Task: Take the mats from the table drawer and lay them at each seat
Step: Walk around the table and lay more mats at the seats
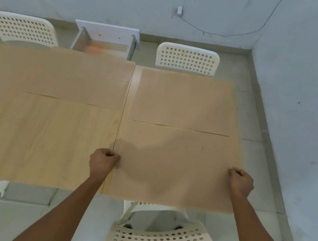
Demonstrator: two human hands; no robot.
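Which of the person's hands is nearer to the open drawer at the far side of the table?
The left hand. It grips the near mat at its left edge, more nearly in line with the drawer; the right hand grips the mat's right edge, farther off to the side.

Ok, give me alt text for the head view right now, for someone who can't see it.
Both hands, left hand and right hand, pinch the side edges of a tan mat at the near right seat. Two more mats lie along the far side, and the drawer stands open.
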